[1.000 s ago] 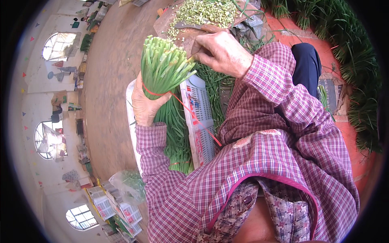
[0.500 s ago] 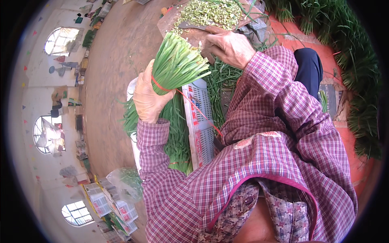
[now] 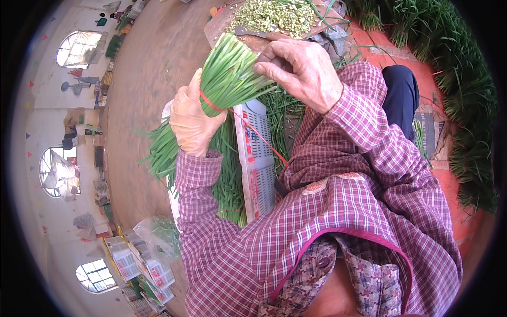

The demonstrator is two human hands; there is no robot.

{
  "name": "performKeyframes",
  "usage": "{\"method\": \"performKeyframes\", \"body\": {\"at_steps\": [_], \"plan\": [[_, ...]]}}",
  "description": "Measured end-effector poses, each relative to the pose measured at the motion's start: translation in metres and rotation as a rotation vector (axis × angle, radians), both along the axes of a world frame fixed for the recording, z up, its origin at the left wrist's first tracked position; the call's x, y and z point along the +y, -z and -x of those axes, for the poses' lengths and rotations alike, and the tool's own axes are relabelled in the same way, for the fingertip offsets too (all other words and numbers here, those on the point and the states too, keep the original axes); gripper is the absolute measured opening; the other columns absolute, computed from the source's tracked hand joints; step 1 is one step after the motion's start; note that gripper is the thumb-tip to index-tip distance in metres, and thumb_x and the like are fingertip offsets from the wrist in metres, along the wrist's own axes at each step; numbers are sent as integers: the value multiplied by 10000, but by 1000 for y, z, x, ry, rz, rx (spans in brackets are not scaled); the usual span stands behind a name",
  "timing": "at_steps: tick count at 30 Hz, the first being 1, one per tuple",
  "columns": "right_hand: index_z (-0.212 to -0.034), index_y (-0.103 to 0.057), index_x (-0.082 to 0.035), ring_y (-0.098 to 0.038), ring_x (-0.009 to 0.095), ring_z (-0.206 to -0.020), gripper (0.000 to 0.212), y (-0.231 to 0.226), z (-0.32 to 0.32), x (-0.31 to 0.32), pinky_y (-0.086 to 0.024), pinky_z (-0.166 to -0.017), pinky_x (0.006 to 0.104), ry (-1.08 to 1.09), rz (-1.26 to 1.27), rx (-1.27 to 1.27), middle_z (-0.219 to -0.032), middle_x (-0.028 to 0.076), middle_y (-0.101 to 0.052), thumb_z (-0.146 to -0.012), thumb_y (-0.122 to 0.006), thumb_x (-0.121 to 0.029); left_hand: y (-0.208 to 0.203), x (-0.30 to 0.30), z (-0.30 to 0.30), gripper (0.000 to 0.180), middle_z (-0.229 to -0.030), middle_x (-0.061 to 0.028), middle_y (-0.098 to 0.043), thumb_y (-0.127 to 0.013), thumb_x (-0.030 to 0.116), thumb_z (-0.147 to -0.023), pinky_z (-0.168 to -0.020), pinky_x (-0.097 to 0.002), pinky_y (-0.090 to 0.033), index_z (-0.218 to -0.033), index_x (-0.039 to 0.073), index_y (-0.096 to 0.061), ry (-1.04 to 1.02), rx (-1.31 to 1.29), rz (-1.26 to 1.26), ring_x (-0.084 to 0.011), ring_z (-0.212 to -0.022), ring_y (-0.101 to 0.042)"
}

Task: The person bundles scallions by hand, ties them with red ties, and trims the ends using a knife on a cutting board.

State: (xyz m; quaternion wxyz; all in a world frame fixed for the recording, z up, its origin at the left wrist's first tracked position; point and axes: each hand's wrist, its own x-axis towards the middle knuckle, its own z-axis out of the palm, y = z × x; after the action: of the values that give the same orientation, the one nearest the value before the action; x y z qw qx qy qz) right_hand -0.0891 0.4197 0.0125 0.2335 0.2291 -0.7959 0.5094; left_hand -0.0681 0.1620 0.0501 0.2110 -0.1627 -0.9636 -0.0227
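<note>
My left hand, in a thin pale glove, is closed round a bunch of garlic chives. A red band circles the bunch, and its long red tail trails down toward my lap. The cut stem ends point up and to the right. At those ends my bare right hand has its thumb and fingers bent together in a pinch; what lies between them, if anything, is hidden. Just beyond, a dark knife blade rests on a board beside a heap of chopped stem ends.
A white perforated plastic crate stands below my hands, with more chives to its left. Loose green stalks lie to its right. Rows of chive bunches line the red floor at right. A clear plastic bag sits at lower left.
My right hand has come nearer and turned, its fingers now at the bunch's stem ends. The left hand and the bunch have shifted slightly up, with the stems tilted a little more upright.
</note>
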Motion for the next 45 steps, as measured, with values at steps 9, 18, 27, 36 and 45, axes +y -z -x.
{"method": "performKeyframes", "body": {"at_steps": [9, 18, 27, 36, 45], "plan": [[-767, -659, -71, -671, 316, -628, 374, 21, 16, -27, -530, -604, 422, 213, -77, -63, -662, 119, -655, -866, -669, -431, 6, 16, 6, 942, -964, -110, -575, -890, 373, -609, -805, -445, -492, -1437, 132, -510, -65, 28, 178, -310, -922, -612], [-785, -661, -102, -678, 288, -713, 190, 28, 33, -26, -526, -627, 437, 298, -197, 91, -795, 66, -679, -781, -672, -291, 15, 12, 8, 976, -1001, -94, -594, -881, 294, -590, -843, -429, -500, -1469, 169, -475, -107, 16, 195, -300, -971, -618], [-942, -710, -182, -705, 230, -754, 184, 58, 102, 81, -553, -654, 417, 705, -538, -74, -874, 12, -709, -875, -686, -351, 12, -14, -6, 964, -1066, -101, -594, -884, 218, -581, -879, -432, -474, -1460, 156, -493, -27, -23, 139, -293, -1027, -609], [-1090, -683, -172, -633, 263, -967, 216, -7, 52, -5, -558, -791, 402, -115, -414, 385, -972, 46, -620, -893, -686, -260, 14, -14, -7, 1037, -1084, -53, -593, -914, 255, -534, -915, -418, -462, -1480, 266, -488, 44, -8, 214, -269, -1021, -600], [-942, -586, -103, -639, 201, -926, 178, 7, 55, -25, -560, -636, 349, -104, -523, 527, -896, 40, -560, -860, -683, -227, 12, -12, -12, 1053, -1080, -52, -597, -913, 242, -533, -921, -424, -451, -1489, 272, -474, 77, -37, 198, -276, -1010, -604]]}}
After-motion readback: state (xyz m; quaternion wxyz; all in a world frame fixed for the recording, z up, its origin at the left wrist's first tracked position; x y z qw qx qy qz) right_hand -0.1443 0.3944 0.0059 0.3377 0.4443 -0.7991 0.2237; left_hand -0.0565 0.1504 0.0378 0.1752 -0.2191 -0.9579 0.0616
